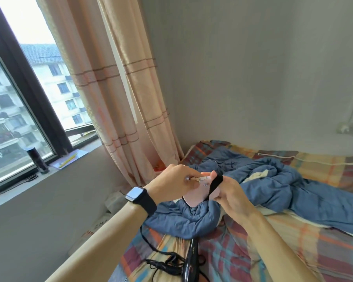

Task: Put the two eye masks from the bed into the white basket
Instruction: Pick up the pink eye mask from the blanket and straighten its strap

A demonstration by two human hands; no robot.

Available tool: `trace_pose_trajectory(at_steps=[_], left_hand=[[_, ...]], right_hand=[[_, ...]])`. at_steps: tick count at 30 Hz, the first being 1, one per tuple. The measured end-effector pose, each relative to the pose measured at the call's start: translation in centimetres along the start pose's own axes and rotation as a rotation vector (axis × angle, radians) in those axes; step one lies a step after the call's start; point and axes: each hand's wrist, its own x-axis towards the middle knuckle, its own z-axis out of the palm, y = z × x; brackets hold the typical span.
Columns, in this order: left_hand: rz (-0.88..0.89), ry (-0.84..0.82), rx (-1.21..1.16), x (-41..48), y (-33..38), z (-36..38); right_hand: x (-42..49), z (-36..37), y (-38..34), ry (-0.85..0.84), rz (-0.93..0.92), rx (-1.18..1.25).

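**Holding one mask in both hands, basket out of frame**

Holding a pale pink fabric eye mask (193, 197) with a black elastic strap (215, 185) between both hands, above the rumpled blue quilt (283, 192) on the plaid-sheeted bed (324, 251).

- Left hand (171, 183), black smartwatch (140, 197) on the wrist: fingers closed on the mask's upper edge.
- Right hand (230, 193): closed on the strap side; strap runs over its fingers.
- Mask long axis looks roughly left-right between the hands; strap crosses it steeply.
- Both hands touch the mask, so neither is nearer. My call: either can carry.
- Second mask: can't pick it out; may be in the quilt folds.
- White basket: not visible, so its direction from the hands can't be told. That's what the next move depends on.
- Black hair dryer (190, 261) and cord lie near, below the hands.
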Motion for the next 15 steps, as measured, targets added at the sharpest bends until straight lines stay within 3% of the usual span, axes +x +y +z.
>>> trace_pose_trajectory(at_steps=[3, 7, 10, 15], left_hand=[[0.027, -0.076, 0.065, 0.4, 1.2, 0.4], [0.011, 0.032, 0.012, 0.8, 1.6, 0.6], [-0.145, 0.095, -0.206, 0.8, 0.4, 0.7], [-0.365, 0.218, -0.729, -0.6, -0.9, 2.2]], right_hand=[[-0.1, 0.0, -0.2, 0.028, 0.024, -0.055], [-1.0, -0.1, -0.6, 0.052, 0.041, -0.343], [-2.0, -0.6, -0.1, 0.028, 0.032, -0.475], [-4.5, -0.6, 0.5, 0.009, -0.068, -0.419]])
